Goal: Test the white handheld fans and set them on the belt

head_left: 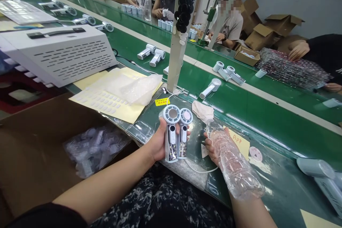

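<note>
Our left hand (160, 140) wraps two fans (171, 133), likely light, best held by handles (171, 149); our right hand (213, 151) half-curls behind a bottle (236, 165), grip unclear.

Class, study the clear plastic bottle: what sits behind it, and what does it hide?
Behind the clear plastic bottle are the right hand and part of the forearm. Fingers show past its left edge; most of the palm is covered.
</note>
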Motion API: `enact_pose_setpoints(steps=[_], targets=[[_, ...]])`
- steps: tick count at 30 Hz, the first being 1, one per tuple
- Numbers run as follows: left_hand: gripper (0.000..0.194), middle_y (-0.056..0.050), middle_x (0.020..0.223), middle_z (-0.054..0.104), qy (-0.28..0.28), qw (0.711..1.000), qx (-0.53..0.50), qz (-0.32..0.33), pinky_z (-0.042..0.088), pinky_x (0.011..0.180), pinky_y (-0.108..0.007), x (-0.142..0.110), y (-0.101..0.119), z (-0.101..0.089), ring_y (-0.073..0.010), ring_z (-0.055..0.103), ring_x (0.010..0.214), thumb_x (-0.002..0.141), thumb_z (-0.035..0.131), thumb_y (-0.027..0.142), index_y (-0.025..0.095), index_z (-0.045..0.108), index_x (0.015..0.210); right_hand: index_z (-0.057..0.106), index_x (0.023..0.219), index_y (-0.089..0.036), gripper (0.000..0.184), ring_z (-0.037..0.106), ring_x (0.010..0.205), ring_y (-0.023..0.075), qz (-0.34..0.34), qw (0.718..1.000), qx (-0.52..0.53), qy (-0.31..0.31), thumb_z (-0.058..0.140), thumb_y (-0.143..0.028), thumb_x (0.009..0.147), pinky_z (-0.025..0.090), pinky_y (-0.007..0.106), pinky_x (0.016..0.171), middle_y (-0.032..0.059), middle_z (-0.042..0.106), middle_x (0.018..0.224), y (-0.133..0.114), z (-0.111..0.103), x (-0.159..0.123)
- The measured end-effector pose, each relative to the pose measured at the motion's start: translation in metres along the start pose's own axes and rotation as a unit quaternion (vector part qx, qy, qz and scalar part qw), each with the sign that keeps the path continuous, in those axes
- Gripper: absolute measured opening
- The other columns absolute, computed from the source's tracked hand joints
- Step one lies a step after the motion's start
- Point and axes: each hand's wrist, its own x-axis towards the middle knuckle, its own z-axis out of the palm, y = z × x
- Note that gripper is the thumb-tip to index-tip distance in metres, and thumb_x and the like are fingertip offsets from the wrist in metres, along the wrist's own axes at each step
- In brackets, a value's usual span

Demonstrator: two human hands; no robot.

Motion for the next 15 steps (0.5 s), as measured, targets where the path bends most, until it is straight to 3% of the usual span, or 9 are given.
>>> enact_pose_setpoints(steps=[5,9,12,15], targets=[[0.069,-0.015,0.106,0.074,-0.001,1.0,0.002,0.01,0.056,0.093,-0.038,-0.001,-0.001,0.001,-0.0284,0.072,0.102,0.069,0.063,0.082,0.013,0.065,0.072,0.072,0.097,-0.018,0.067,0.056,0.052,0.011,-0.014,0.999,0.014,0.026,0.073,-0.079,0.069,0.047,0.022,0.045,-0.0001,0.065,0.07,0.002,0.003,-0.002],[0.07,-0.014,0.098,0.075,-0.003,1.0,-0.015,-0.007,0.057,0.088,-0.037,-0.001,-0.005,-0.001,-0.0274,0.073,0.096,0.068,0.063,0.084,0.014,0.064,0.072,0.071,0.097,-0.019,0.06,0.064,0.058,0.0169,-0.098,0.986,-0.073,0.117,0.06,-0.076,0.083,0.054,0.029,0.051,0.0049,0.07,0.076,-0.027,0.036,0.006],[0.071,-0.013,0.088,0.076,-0.001,0.999,-0.026,-0.025,0.057,0.077,-0.035,-0.001,-0.009,-0.004,-0.0259,0.074,0.083,0.066,0.064,0.085,0.015,0.064,0.073,0.068,0.097,-0.021,0.051,0.067,0.069,0.0202,-0.268,0.93,-0.191,0.164,0.066,-0.07,0.083,0.058,0.034,0.059,0.0048,0.07,0.083,-0.072,0.077,0.029],[0.071,-0.015,0.093,0.077,0.007,0.999,-0.04,-0.031,0.057,0.076,-0.034,-0.001,-0.012,-0.006,-0.0257,0.074,0.084,0.065,0.065,0.085,0.014,0.063,0.073,0.062,0.099,-0.023,0.047,0.068,0.084,0.0214,-0.478,0.822,-0.273,0.143,0.074,-0.063,0.079,0.059,0.04,0.076,0.0025,0.066,0.093,-0.114,0.119,0.066]])
